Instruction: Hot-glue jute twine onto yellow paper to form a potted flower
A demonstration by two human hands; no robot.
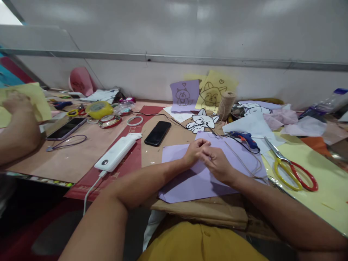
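Note:
My left hand (196,151) and my right hand (216,162) meet above a purple sheet (179,185) that lies at the table's front edge. The fingers of both hands are closed and pressed together at the tips. Whatever they pinch is too small to make out. Thin brown twine (239,157) lies across the sheet to the right of my right hand. Just beyond the hands are a white fox cutout (203,119) and a blue glue gun (246,139). A spool of twine (226,105) stands behind them.
Large scissors (292,166) with red and yellow handles lie at right on a yellow sheet (323,181). Left of the hands are a black phone (157,133) and a white power bank (116,154). Another person's arm (19,134) is at far left. Drawings (185,97) lean against the back wall.

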